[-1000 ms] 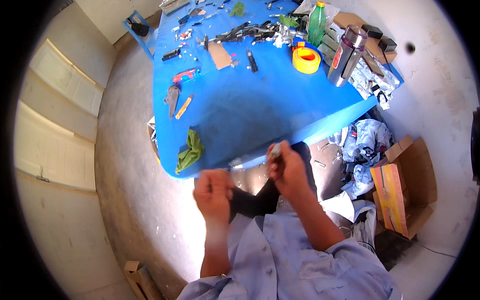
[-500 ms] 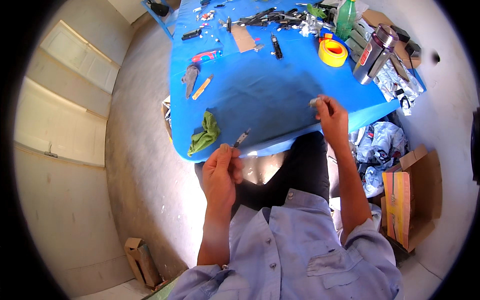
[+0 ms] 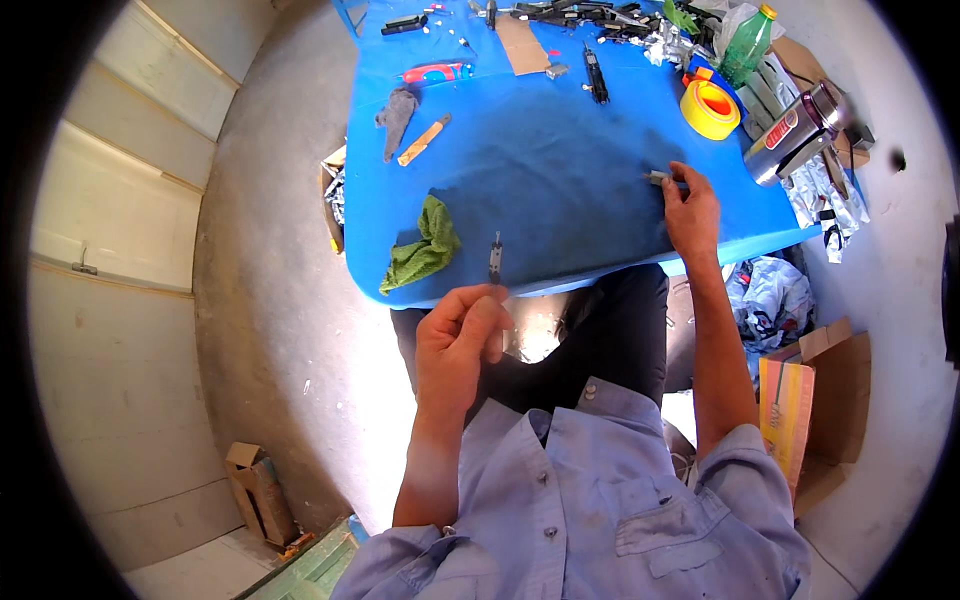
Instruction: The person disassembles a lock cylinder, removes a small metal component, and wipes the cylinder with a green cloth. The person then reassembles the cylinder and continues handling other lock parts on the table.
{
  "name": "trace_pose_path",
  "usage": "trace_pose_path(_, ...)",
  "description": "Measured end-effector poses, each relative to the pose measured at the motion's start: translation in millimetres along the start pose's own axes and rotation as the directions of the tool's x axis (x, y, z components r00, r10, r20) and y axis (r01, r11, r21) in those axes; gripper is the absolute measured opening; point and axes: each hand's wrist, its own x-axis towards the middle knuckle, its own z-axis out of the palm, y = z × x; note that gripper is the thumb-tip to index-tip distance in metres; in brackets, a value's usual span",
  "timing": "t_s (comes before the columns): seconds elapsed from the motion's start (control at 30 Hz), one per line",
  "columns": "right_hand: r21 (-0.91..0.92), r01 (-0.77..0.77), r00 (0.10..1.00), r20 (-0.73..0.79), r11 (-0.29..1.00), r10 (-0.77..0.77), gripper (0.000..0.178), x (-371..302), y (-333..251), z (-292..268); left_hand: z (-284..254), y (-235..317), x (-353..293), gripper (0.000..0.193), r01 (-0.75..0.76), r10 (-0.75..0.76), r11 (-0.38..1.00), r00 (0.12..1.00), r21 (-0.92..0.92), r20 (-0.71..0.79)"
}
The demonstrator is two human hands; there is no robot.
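Observation:
My left hand (image 3: 460,340) pinches the lower end of a small slim silver-and-dark part (image 3: 496,258) just past the table's near edge. The part points up with its narrow tip away from me. Farther right, my right hand (image 3: 692,212) is closed around a small silvery piece (image 3: 657,178) over the blue table cover (image 3: 560,190). Its fingers hide much of that piece, so its kind is unclear. A crumpled green cloth (image 3: 425,250) lies nearest my left hand, at the table's front left.
An orange-handled tool (image 3: 425,140), grey cloth (image 3: 397,122) and red-and-blue tool (image 3: 437,73) lie at the left. A black device (image 3: 595,75) lies farther back. Yellow tape roll (image 3: 710,110), green bottle (image 3: 748,48) and steel flask (image 3: 797,135) stand right. A cardboard box (image 3: 835,410) sits below.
The slim part in my left hand has turned from tilted to nearly upright. My right hand has moved slightly right and farther over the table, still holding its piece. The whole view has shifted.

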Motion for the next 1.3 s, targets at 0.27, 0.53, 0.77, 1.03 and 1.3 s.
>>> trace_pose_path(0.27, 0.220, -0.049, 0.996, 0.085, 0.974, 0.031, 0.020, -42.8, -74.7, -21.3, -1.0, -11.5, 5.8, 0.022, 0.049, -0.049, 0.999, 0.999, -0.006, 0.019)
trace_pose_path(0.53, 0.627, -0.698, 0.662, 0.749, 0.344, -0.023, 0.017, -110.4, -153.4, -20.7, 5.1, -9.7, -5.9, 0.018, 0.139, -0.155, 0.981, 0.980, 0.133, 0.122)
trace_pose_path(0.77, 0.615, -0.701, 0.680, 0.729, 0.362, 0.077, 0.012, -120.2, -148.9, -18.4, 12.2, -15.4, -7.1, 0.020, 0.110, -0.134, 0.960, 0.988, 0.255, 0.076)
trace_pose_path(1.03, 0.656, -0.697, 0.695, 0.718, 0.290, 0.044, 0.012, -126.2, -135.6, -19.4, 21.4, -20.4, -7.7, 0.021, 0.051, -0.066, 0.978, 0.996, 0.203, 0.067)
trace_pose_path(1.3, 0.696, -0.684, 0.709, 0.705, 0.219, -0.026, 0.013, -133.5, -136.7, -16.2, 16.1, -30.8, -0.4, 0.022, 0.085, -0.100, 0.985, 0.991, 0.150, 0.091)
